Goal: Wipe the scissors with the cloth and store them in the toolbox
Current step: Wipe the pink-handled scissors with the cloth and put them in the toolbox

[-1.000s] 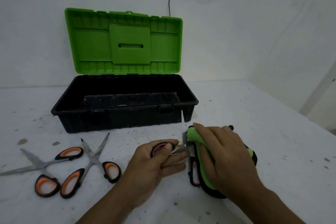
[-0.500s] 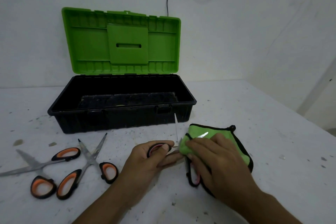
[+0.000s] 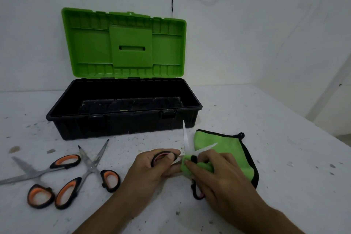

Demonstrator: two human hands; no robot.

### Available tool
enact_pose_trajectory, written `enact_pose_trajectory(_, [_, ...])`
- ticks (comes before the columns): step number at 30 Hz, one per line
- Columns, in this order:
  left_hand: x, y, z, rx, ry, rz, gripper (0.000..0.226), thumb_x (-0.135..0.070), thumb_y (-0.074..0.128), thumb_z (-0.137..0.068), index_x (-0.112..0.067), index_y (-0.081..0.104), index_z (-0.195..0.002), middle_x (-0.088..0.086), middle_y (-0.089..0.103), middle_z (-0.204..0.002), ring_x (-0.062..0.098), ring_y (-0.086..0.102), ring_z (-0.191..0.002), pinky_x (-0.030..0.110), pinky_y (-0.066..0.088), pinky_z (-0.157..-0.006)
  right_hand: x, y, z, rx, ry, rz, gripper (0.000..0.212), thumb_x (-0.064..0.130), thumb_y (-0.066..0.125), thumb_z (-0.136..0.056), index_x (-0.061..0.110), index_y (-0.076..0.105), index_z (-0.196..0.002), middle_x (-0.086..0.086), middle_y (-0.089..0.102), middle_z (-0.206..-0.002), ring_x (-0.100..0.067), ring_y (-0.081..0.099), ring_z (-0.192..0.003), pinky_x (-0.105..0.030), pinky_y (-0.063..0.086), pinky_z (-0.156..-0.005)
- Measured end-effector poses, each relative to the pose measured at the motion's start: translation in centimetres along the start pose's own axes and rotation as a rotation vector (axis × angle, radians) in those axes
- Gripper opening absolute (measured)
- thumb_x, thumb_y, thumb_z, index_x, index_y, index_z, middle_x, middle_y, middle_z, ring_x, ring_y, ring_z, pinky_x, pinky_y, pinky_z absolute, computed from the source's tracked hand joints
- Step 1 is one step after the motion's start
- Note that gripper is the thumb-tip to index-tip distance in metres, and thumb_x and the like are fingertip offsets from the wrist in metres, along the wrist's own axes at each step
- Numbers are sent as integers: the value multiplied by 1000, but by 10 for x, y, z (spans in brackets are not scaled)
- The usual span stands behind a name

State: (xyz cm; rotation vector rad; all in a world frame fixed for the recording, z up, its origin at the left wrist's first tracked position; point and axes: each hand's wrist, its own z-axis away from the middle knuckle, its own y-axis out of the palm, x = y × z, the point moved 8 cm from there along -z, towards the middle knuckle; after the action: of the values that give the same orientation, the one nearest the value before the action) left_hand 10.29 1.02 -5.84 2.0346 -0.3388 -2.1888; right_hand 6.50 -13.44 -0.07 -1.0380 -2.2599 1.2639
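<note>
A pair of scissors (image 3: pixel 185 138) with red-and-black handles lies spread open in front of the toolbox, one blade pointing at it, the other resting across the green cloth (image 3: pixel 228 150). My left hand (image 3: pixel 152 169) grips the upper handle loop, thumb on top. My right hand (image 3: pixel 218 175) pinches a bunched fold of the cloth against the scissors at the pivot; the lower handle pokes out beneath it. The black toolbox (image 3: pixel 79 125) stands open with its green lid (image 3: pixel 125 43) upright at the back.
Two other pairs of orange-handled scissors (image 3: pixel 91 167) (image 3: pixel 38 175) lie spread open on the white speckled table to the left. A wall rises close behind the toolbox. The table's right edge runs diagonally at far right.
My right hand has slid back along the blade from near the tip toward the pivot, dragging the cloth fold with it and uncovering the blade on the cloth. My left hand has kept its grip.
</note>
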Motion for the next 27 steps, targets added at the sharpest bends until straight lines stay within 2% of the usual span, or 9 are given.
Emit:
enact_pose_trajectory(2, [0, 1, -1, 8, -10, 3, 20, -5, 52, -95, 1, 68, -105, 21, 76, -99, 31, 74, -96, 45, 51, -99, -9, -5, -3, -23, 70, -49, 42, 16, 75, -79, 22, 66, -120, -4, 59, -99, -22, 51, -81, -33, 51, -59])
enact_pose_trajectory(5, [2, -1, -3, 5, -19, -40, 19, -8, 54, -94, -5, 71, -103, 17, 77, -99, 29, 73, -98, 46, 47, -103, -26, -8, -10, -58, 188, -96, 35, 24, 63, -86, 24, 64, -121, -5, 58, -110, -26, 53, -86, -35, 50, -67])
enact_pose_trajectory(9, [4, -1, -3, 16, -10, -89, 19, -12, 56, -95, -8, 72, -105, 17, 76, -102, 30, 72, -100, 49, 47, -104, -18, 8, -16, 27, 171, -80, 32, 25, 54, -90, 21, 66, -119, -3, 61, -114, -28, 59, -86, -36, 47, -71])
enact_pose_trajectory(12, [3, -5, -3, -15, 1, -105, 18, -12, 57, -95, -7, 73, -103, 19, 76, -99, 32, 73, -98, 50, 47, -103, -4, 13, -12, 75, 61, -31, 43, 8, 76, -73, 17, 68, -114, -4, 62, -110, -20, 54, -91, -30, 39, -71])
enact_pose_trajectory(15, [5, -4, -2, -20, -13, -137, 19, -11, 55, -96, -8, 72, -103, 16, 77, -96, 29, 74, -96, 48, 48, -103, 1, 4, -11, 111, -47, 65, 54, 7, 88, -59, 17, 71, -109, -4, 65, -106, -19, 47, -89, -28, 37, -69])
enact_pose_trajectory(18, [2, -1, -1, -5, -5, -190, 19, -15, 56, -95, -12, 73, -103, 10, 78, -98, 24, 74, -97, 45, 50, -102, -7, -11, -18, 45, -35, 91, 52, 11, 89, -56, 17, 74, -105, -5, 67, -100, -17, 42, -93, -31, 43, -70])
enact_pose_trajectory(22, [-1, -3, 0, 2, 41, -209, 18, -20, 59, -95, -18, 75, -103, 9, 77, -102, 26, 72, -102, 48, 49, -101, 5, -5, -19, 87, -40, 135, 64, 18, 93, -50, 19, 73, -110, -6, 66, -99, -19, 39, -94, -33, 49, -65])
enact_pose_trajectory(25, [0, -2, 1, 20, 39, -172, 19, -14, 58, -95, -13, 74, -103, 14, 77, -101, 30, 72, -100, 49, 50, -100, 11, -1, -13, 124, -119, 138, 58, 17, 91, -58, 18, 72, -112, -7, 64, -101, -20, 41, -93, -33, 48, -65])
enact_pose_trajectory(27, [0, 3, 2, 54, 19, -147, 20, -9, 55, -95, -6, 71, -105, 17, 77, -99, 30, 74, -97, 43, 53, -99, 3, -6, -12, 137, -115, 122, 58, 13, 91, -55, 22, 73, -109, -3, 65, -100, -16, 39, -92, -29, 45, -65])
